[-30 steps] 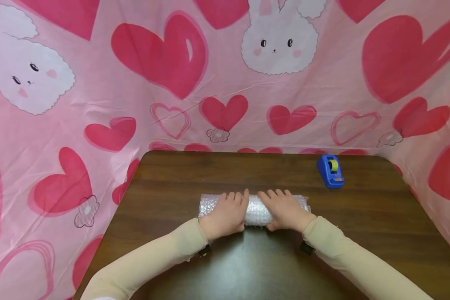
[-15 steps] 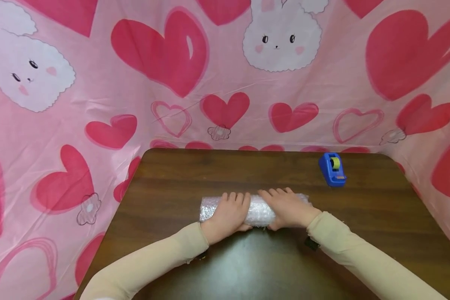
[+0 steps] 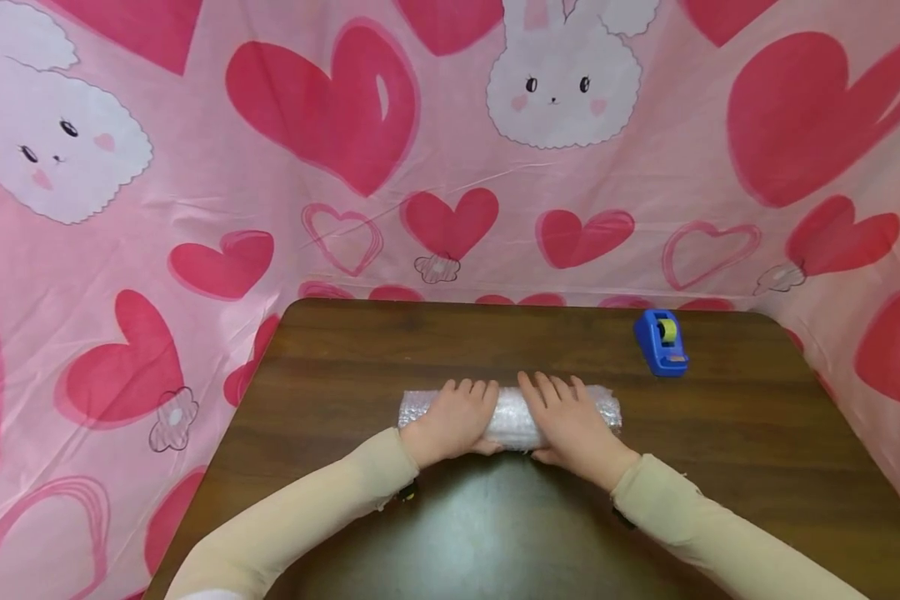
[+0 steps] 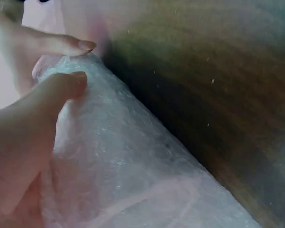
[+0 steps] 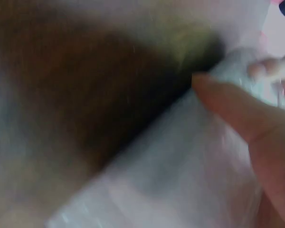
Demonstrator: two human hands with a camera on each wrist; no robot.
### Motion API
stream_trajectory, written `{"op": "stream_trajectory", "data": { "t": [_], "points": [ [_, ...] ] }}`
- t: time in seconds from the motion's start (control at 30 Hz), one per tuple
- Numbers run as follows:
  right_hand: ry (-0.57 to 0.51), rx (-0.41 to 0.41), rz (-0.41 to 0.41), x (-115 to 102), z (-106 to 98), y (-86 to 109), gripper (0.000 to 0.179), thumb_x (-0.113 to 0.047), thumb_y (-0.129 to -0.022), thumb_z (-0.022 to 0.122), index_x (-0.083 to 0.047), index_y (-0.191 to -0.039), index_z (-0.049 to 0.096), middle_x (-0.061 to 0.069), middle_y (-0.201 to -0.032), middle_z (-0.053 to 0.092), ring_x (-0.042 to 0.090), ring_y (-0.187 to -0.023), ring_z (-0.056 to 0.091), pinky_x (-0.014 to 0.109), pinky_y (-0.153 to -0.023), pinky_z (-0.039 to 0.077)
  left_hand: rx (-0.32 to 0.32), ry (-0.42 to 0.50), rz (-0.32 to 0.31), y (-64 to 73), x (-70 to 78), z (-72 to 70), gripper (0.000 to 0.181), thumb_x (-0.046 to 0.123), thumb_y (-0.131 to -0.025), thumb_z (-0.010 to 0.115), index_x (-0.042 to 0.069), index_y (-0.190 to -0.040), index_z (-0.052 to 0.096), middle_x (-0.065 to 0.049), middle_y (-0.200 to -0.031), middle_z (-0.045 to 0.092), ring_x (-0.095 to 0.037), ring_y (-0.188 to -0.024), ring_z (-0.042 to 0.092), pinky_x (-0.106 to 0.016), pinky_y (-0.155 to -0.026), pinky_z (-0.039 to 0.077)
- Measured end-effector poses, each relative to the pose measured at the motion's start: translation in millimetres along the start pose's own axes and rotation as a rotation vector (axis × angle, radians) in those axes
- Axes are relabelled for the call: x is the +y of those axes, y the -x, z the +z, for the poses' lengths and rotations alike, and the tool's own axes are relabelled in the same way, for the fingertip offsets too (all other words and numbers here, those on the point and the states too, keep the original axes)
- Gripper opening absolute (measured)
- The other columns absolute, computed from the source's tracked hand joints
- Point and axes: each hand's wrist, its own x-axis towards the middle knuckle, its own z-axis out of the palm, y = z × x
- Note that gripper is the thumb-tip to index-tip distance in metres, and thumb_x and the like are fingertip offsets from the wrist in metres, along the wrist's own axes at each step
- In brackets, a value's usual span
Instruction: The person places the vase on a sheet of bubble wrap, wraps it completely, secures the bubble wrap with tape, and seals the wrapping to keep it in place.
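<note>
A roll of bubble wrap [image 3: 512, 419] lies crosswise on the table in the head view, both ends sticking out past the hands. My left hand [image 3: 453, 422] grips its left half, fingers over the top and thumb along the near side. On the right half, my right hand [image 3: 576, 427] holds it the same way, its fingers spread a little more. The left wrist view shows the left thumb [image 4: 69, 88] against the clear bubble wrap [image 4: 128, 152]. Blurred in the right wrist view, the right thumb [image 5: 237, 107] touches the wrap [image 5: 171, 161]. What is inside the roll is hidden.
A blue tape dispenser [image 3: 662, 343] with yellow tape stands at the back right of the dark wooden table [image 3: 360, 342]. Pink cloth with hearts and rabbits [image 3: 450, 142] hangs behind the table and along its sides.
The right hand has shifted slightly over the roll, its fingers now pointing more toward the back and spread wider. The left hand and the roll have barely moved.
</note>
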Motion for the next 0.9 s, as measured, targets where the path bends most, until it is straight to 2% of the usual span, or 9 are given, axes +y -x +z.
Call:
{"op": "stream_trajectory", "data": {
  "t": [0.1,0.2,0.37,0.47,0.57,0.7,0.83,0.9],
  "points": [
    [0.034,0.033,0.021,-1.8,4.3,1.8,0.117,-0.055,-0.061,0.098,0.005,-0.147,0.046,0.027,-0.136,0.059,0.043,-0.117,0.061,0.064,-0.097,0.049,-0.033,0.071,-0.013,-3.3,-1.7,0.0,0.086,0.074,-0.080,0.070,0.003,-0.128,0.062,-0.008,-0.106,0.072,-0.021,-0.090,0.070,-0.035,-0.071,0.057],
    [0.039,0.055,0.019,-0.8,6.9,0.6,0.110,-0.053,-0.060,0.098,0.005,-0.141,0.051,0.025,-0.130,0.062,0.041,-0.113,0.062,0.061,-0.094,0.051,-0.062,0.118,-0.055,-5.7,-1.3,1.5,0.090,0.073,-0.077,0.071,0.002,-0.131,0.060,-0.010,-0.109,0.071,-0.023,-0.094,0.069,-0.038,-0.075,0.055],
    [0.034,0.061,0.027,0.8,7.8,-3.4,0.101,-0.048,-0.057,0.097,0.003,-0.132,0.055,0.020,-0.118,0.064,0.039,-0.104,0.063,0.058,-0.089,0.052,-0.042,0.100,-0.145,-6.3,6.8,6.3,0.106,0.086,-0.069,0.071,0.002,-0.134,0.060,-0.011,-0.113,0.069,-0.025,-0.099,0.065,-0.041,-0.082,0.052],
    [0.031,0.054,0.031,-0.2,8.6,-4.4,0.098,-0.046,-0.057,0.096,0.003,-0.131,0.056,0.020,-0.116,0.064,0.038,-0.102,0.063,0.057,-0.087,0.053,-0.022,0.089,-0.175,-3.7,14.6,8.0,0.108,0.081,-0.070,0.075,0.000,-0.140,0.057,-0.013,-0.111,0.070,-0.027,-0.095,0.066,-0.042,-0.082,0.053],
    [0.021,0.049,0.028,-0.6,9.8,-4.5,0.098,-0.046,-0.058,0.096,0.004,-0.133,0.056,0.020,-0.117,0.064,0.039,-0.103,0.063,0.058,-0.087,0.052,-0.036,0.091,-0.196,-1.1,19.8,7.6,0.113,0.079,-0.068,0.079,0.001,-0.145,0.052,-0.015,-0.120,0.069,-0.030,-0.100,0.066,-0.046,-0.085,0.052],
    [-0.006,0.064,0.015,2.8,10.5,-1.4,0.102,-0.050,-0.062,0.097,0.003,-0.137,0.054,0.020,-0.123,0.064,0.039,-0.108,0.063,0.058,-0.091,0.052,-0.014,0.070,-0.204,0.8,20.5,9.1,0.115,0.084,-0.059,0.081,0.003,-0.138,0.055,-0.011,-0.127,0.066,-0.028,-0.106,0.064,-0.044,-0.083,0.051],
    [-0.023,0.089,-0.010,8.9,10.6,4.5,0.107,-0.054,-0.067,0.095,0.004,-0.145,0.050,0.022,-0.131,0.062,0.040,-0.113,0.062,0.058,-0.096,0.050,0.061,0.046,-0.178,1.2,17.7,12.0,0.109,0.084,-0.060,0.079,0.004,-0.130,0.059,-0.007,-0.114,0.068,-0.023,-0.098,0.064,-0.040,-0.078,0.049],
    [-0.024,0.084,-0.013,11.0,11.4,7.4,0.109,-0.055,-0.069,0.093,0.004,-0.148,0.048,0.023,-0.135,0.061,0.041,-0.116,0.061,0.059,-0.099,0.049,0.072,0.040,-0.166,0.3,17.3,12.8,0.107,0.085,-0.061,0.077,0.004,-0.129,0.060,-0.006,-0.112,0.068,-0.023,-0.097,0.064,-0.039,-0.078,0.049]
  ]
}}
